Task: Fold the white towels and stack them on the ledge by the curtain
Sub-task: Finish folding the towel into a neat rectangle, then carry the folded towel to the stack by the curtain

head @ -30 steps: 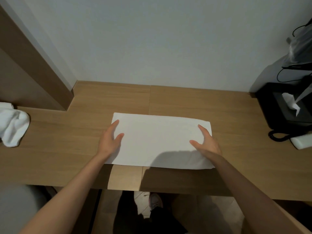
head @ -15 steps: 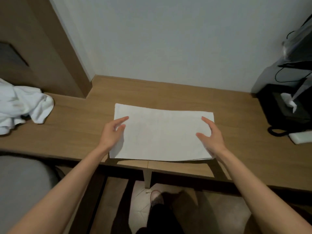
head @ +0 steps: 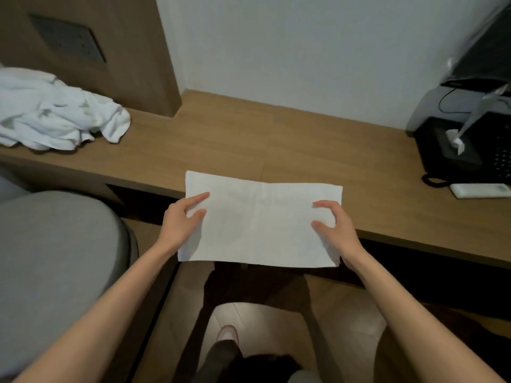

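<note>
- The only container in view is a black tissue box (head: 453, 154) at the right end of the wooden counter (head: 276, 139), with one white tissue (head: 456, 139) poking up from its slot.
- Just right of the box sits a dark device (head: 499, 158) with a grid of small buttons. A coiled black cord (head: 434, 180) lies at its front, and a white remote (head: 479, 190) lies flat near the cord.
- Any marks on the remote and the device are too small to read.
- The folded white towel (head: 260, 225), a flat rectangle with a faint crease down its middle, is held in front of the person. Its far part is over the counter's front edge and its near part juts out past it, above the floor. I cannot tell whether the far edge touches the wood.
- The left hand (head: 181, 221) grips the towel's left short end, with forefinger and thumb lying on top and the other fingers hidden.
- The right hand (head: 336, 230) grips the right short end, with bent forefinger and thumb pressing down on the cloth.
- A crumpled heap of white towels (head: 55, 114) lies at the left end of the counter, against a wooden panel (head: 132, 51) that bears a dark wall plate (head: 69, 40).
- A grey cushioned seat (head: 55, 258) stands at the lower left, and a shoe (head: 228, 333) shows on the floor below.
</note>
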Tool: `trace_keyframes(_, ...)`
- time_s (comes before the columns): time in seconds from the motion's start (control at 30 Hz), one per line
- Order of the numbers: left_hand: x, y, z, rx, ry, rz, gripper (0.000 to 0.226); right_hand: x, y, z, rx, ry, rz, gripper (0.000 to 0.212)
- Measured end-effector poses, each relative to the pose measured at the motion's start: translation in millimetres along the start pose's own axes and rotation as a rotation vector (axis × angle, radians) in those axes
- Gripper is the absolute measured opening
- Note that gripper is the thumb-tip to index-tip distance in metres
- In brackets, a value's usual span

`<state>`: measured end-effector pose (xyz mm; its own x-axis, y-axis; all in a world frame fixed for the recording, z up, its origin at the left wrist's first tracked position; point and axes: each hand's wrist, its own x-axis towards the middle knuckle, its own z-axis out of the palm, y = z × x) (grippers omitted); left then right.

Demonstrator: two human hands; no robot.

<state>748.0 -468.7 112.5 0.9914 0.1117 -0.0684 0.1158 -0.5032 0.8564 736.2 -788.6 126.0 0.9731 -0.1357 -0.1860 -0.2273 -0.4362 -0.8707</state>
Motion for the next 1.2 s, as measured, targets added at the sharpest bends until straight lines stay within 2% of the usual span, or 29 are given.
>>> trace_keyframes(0.23, -91, -21, 28, 0.088, 0.12, -0.064, 0.038, -53, 35, 0, -0.076, -0.164, -0.038, 0.027)
trace_keyframes(0.37, -160, -27, 60, 0.151, 0.132, -0.116, 0.041, -94, 73, -11, -0.14, -0.25, -0.086, 0.027)
trace_keyframes(0.47, -211, -28, 71, 0.158, 0.149, -0.186, 0.043, -118, 88, -18, -0.181, -0.319, -0.12, 0.028)
trace_keyframes(0.67, -318, -41, 67, 0.12, 0.31, -0.371, 0.043, -167, 93, -2, -0.221, -0.472, -0.151, 0.032)
trace_keyframes(0.9, -425, -78, 31, 0.082, 0.482, -0.597, 0.046, -226, 80, 63, -0.3, -0.661, -0.252, 0.031)
trace_keyframes(1.2, -561, -153, -51, -0.008, 0.679, -0.789, 0.05, -325, 47, 212, -0.374, -0.877, -0.346, 0.034)
